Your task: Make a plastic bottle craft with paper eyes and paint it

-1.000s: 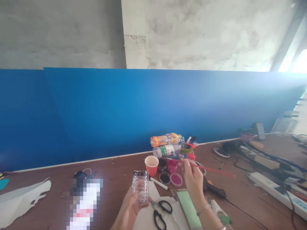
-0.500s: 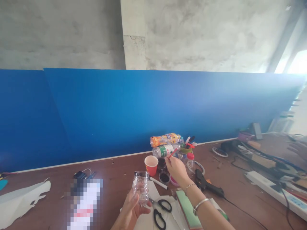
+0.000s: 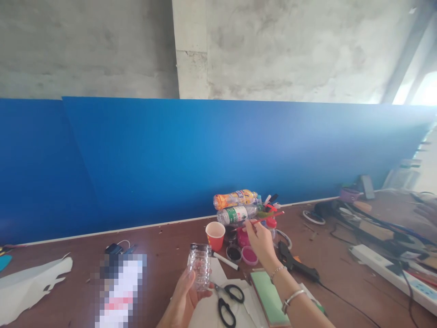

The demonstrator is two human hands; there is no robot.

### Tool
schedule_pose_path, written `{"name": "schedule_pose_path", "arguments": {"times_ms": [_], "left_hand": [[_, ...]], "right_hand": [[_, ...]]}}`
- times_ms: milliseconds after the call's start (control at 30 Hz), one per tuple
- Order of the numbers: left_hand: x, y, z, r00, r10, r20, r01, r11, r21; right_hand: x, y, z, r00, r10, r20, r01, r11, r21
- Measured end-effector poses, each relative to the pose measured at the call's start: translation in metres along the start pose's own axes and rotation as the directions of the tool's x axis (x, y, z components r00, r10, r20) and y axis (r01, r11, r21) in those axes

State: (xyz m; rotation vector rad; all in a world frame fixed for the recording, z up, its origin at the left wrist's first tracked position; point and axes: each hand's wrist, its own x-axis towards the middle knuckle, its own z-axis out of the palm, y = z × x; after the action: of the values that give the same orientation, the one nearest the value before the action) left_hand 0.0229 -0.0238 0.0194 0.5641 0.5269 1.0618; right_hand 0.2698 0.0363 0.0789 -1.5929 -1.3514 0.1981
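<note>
My left hand (image 3: 182,300) is wrapped round a small clear ribbed plastic bottle (image 3: 200,266), held upright above the white paper near the table's front edge. My right hand (image 3: 261,241) pinches a thin red-handled paintbrush (image 3: 268,217) that points to the right. That hand hovers over the small open paint pots (image 3: 250,255), pink and black, beside an orange paper cup (image 3: 215,235). Behind them lie an orange drink bottle (image 3: 235,198) and a clear green-labelled bottle (image 3: 237,214) on their sides.
Black scissors (image 3: 228,300) and a green pad (image 3: 269,298) lie on white paper by my wrists. A black glue gun (image 3: 297,266) lies to the right, a white power strip (image 3: 392,273) and cables further right. White paper cut-out (image 3: 30,284) at left. Blue board (image 3: 205,155) backs the brown table.
My right hand first swung the brush left and in over the paint pots, then lifted it a little so the handle points right. The left hand kept the bottle nearly still.
</note>
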Motion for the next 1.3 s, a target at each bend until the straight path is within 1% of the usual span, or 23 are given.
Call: {"name": "schedule_pose_path", "arguments": {"times_ms": [100,200,267,400,467,600,700,733,767,800,867,933,967,1000,1033,1100,1233,1300], "left_hand": [[-0.004,0.001,0.005,1.0,-0.023,-0.008,0.022,0.998,-0.055],[-0.007,0.003,0.01,0.997,-0.071,0.035,0.074,0.993,-0.091],[-0.007,0.004,0.013,0.995,-0.089,0.043,0.093,0.99,-0.103],[-0.004,0.005,0.014,0.995,-0.094,-0.039,0.089,0.989,-0.116],[-0.003,0.004,0.012,0.994,-0.096,-0.053,0.09,0.989,-0.114],[0.0,0.0,0.004,0.998,-0.064,-0.021,0.062,0.995,-0.073],[0.006,-0.005,-0.002,0.999,0.025,-0.032,-0.025,1.0,0.01],[0.009,-0.007,-0.004,0.997,0.06,-0.039,-0.058,0.997,0.048],[0.012,-0.009,-0.005,0.994,0.095,-0.053,-0.09,0.992,0.087],[0.015,-0.01,-0.007,0.989,0.125,-0.075,-0.115,0.985,0.127],[0.022,-0.011,-0.008,0.974,0.164,-0.157,-0.132,0.971,0.198],[0.029,-0.011,-0.008,0.949,0.179,-0.259,-0.109,0.958,0.265],[0.031,-0.011,-0.008,0.937,0.191,-0.291,-0.102,0.949,0.297],[0.034,-0.011,-0.009,0.931,0.203,-0.304,-0.098,0.94,0.328],[0.036,-0.011,-0.01,0.926,0.224,-0.303,-0.106,0.926,0.362],[0.039,-0.012,-0.013,0.907,0.293,-0.303,-0.138,0.886,0.443],[0.045,-0.02,-0.022,0.824,0.436,-0.361,-0.144,0.778,0.611],[0.047,-0.025,-0.026,0.803,0.489,-0.342,-0.169,0.736,0.655]], "right_hand": [[0.001,0.0,-0.002,1.0,0.031,-0.006,-0.03,0.997,0.071],[0.001,-0.001,-0.003,0.998,0.061,-0.01,-0.059,0.991,0.121],[0.001,-0.001,-0.002,0.997,0.078,-0.006,-0.076,0.986,0.146],[0.0,-0.001,-0.001,0.994,0.108,0.001,-0.106,0.974,0.2],[0.0,-0.001,-0.001,0.992,0.129,-0.017,-0.122,0.967,0.225],[0.0,-0.003,-0.003,0.986,0.159,-0.048,-0.14,0.95,0.278],[-0.003,-0.003,-0.006,0.981,0.176,-0.087,-0.14,0.938,0.317],[-0.005,-0.003,-0.008,0.974,0.199,-0.111,-0.148,0.922,0.357],[-0.008,-0.003,-0.01,0.963,0.232,-0.134,-0.159,0.896,0.414],[-0.012,-0.004,-0.011,0.946,0.287,-0.15,-0.173,0.839,0.515],[-0.022,-0.008,-0.012,0.907,0.399,-0.133,-0.186,0.665,0.723],[-0.033,-0.017,-0.011,0.887,0.459,-0.04,-0.212,0.484,0.849],[-0.039,-0.022,-0.008,0.888,0.458,0.031,-0.241,0.407,0.881],[-0.044,-0.027,-0.005,0.893,0.436,0.109,-0.281,0.351,0.893],[-0.05,-0.031,-0.002,0.9,0.401,0.173,-0.312,0.313,0.897],[-0.061,-0.038,0.006,0.906,0.339,0.254,-0.353,0.275,0.894],[-0.077,-0.039,0.019,0.915,0.256,0.313,-0.385,0.314,0.868],[-0.081,-0.038,0.021,0.91,0.25,0.33,-0.399,0.313,0.862]]}}
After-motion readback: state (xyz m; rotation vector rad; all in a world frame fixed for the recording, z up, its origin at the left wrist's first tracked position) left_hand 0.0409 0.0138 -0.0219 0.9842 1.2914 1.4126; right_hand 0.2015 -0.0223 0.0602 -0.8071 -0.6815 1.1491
